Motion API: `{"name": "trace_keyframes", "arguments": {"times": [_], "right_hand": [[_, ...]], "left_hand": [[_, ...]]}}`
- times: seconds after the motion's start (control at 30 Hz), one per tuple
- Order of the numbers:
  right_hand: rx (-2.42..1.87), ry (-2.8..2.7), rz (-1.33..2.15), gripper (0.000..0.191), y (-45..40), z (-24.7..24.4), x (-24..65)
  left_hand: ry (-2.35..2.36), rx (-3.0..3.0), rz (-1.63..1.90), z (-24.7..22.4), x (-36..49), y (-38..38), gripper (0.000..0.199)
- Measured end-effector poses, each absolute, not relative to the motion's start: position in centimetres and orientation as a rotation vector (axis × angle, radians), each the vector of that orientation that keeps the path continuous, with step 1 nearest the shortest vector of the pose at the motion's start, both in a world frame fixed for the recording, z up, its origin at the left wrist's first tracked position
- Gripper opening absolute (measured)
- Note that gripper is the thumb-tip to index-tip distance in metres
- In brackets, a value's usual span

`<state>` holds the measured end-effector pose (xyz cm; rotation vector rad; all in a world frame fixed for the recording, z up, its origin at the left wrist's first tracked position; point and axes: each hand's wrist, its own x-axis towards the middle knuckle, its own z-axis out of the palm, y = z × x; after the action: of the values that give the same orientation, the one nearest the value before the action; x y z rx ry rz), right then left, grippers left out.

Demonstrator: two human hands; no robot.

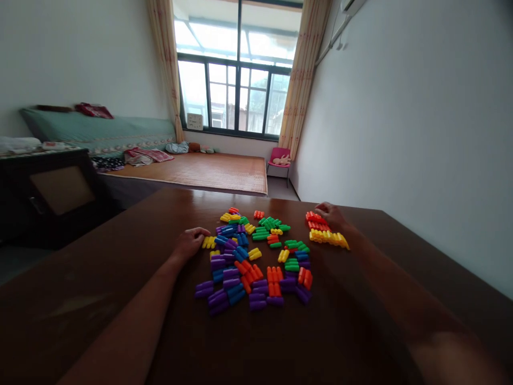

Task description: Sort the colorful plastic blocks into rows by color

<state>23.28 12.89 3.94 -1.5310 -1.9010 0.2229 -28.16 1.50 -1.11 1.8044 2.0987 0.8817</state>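
Note:
My left hand (pixel 191 243) rests on the table at the left edge of a spread of plastic building pieces, its fingers closed at a small yellow building piece (pixel 209 243). Over on the right, my right hand (pixel 332 214) has its fingers bent round the far end of an orange row of building pieces (pixel 316 217). A second orange row (pixel 319 226) and a yellow row (pixel 329 238) lie right against it, nearer me. Between my hands are many loose pieces: purple pieces (pixel 218 302), blue pieces (pixel 241 253), green pieces (pixel 271 222) and orange pieces (pixel 274 280).
The pieces lie on a dark brown table (pixel 120 256). Past its far edge stand a bed (pixel 216 168) with a woven mat and a pink chair (pixel 279 155) holding a soft toy. A dark cabinet (pixel 60 187) is at the left, a white wall (pixel 401 107) at the right.

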Motion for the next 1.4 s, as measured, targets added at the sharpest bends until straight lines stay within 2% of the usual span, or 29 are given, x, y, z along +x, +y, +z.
{"name": "trace_keyframes", "arguments": {"times": [0.07, 0.17, 0.33, 0.5, 0.63, 0.8, 0.97, 1.07, 1.2, 1.4], "right_hand": [[-1.265, -2.203, 0.416, 0.025, 10.3, 4.3, 18.2], [-1.073, -2.457, 0.405, 0.018, 7.3, 3.5, 11.9], [-1.230, -2.594, 0.071, 0.011, 6.2, 1.7, 7.9], [-1.324, -2.580, 0.067, 0.012, 6.3, 1.8, 7.5], [-1.334, -2.579, 0.232, 0.019, 5.7, 2.3, 7.3], [-1.380, -2.474, 0.437, 0.016, 5.3, 2.3, 7.0], [-1.222, -2.024, 1.198, 0.032, 6.1, 2.9, 8.9], [-1.232, -1.906, 1.396, 0.041, 6.4, 2.8, 10.5], [-1.197, -1.995, 1.298, 0.039, 6.3, 2.2, 11.2], [-1.191, -2.432, 0.687, 0.034, 5.6, 2.2, 10.4]], "left_hand": [[2.092, 1.809, 0.879, -0.9, -28.0, 1.4, 0.028], [2.081, 1.827, 0.868, -0.8, -27.9, 1.2, 0.028], [2.021, 1.857, 0.895, -1.2, -28.1, 1.1, 0.028], [2.025, 1.862, 0.895, -1.4, -28.2, 1.3, 0.028], [2.032, 1.871, 0.884, -1.4, -28.3, 1.5, 0.027], [2.035, 1.875, 0.884, -1.8, -28.6, 1.8, 0.028], [2.047, 1.858, 0.880, -2.1, -29.0, 2.1, 0.030], [2.056, 1.847, 0.874, -2.1, -29.0, 2.2, 0.030], [2.064, 1.845, 0.866, -1.6, -28.6, 1.8, 0.029], [2.080, 1.844, 0.884, -0.9, -28.1, 1.3, 0.028]]}}
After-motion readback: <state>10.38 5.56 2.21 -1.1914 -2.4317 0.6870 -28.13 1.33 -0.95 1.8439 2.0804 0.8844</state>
